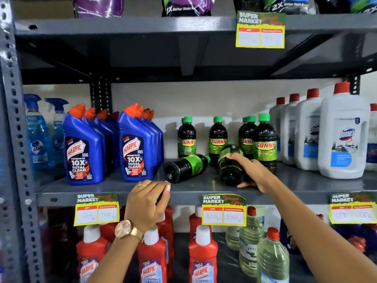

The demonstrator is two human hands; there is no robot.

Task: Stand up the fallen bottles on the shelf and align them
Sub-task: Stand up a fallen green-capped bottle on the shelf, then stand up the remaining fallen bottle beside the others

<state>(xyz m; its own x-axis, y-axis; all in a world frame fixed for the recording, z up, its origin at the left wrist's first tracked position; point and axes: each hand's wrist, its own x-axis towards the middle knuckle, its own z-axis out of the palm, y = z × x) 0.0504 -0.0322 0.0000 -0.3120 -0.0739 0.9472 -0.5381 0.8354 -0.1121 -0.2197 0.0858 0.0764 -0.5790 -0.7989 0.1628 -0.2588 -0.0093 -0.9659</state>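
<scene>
head view showed two fallen bottles (pixel 186 167) on the shelf (pixel 204 185); the right hand (pixel 251 170) gripped one (pixel 231 165), tilted beside the upright bottles (pixel 264 144). the left hand (pixel 150 201), curled and empty, rested on the edge. best pivot it on its base, label forward.

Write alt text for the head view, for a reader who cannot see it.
The right hand grips a fallen dark bottle on a grey shop shelf, while another dark bottle lies on its side nearby. The left hand rests on the shelf edge; upright green-capped bottles stand behind.
</scene>
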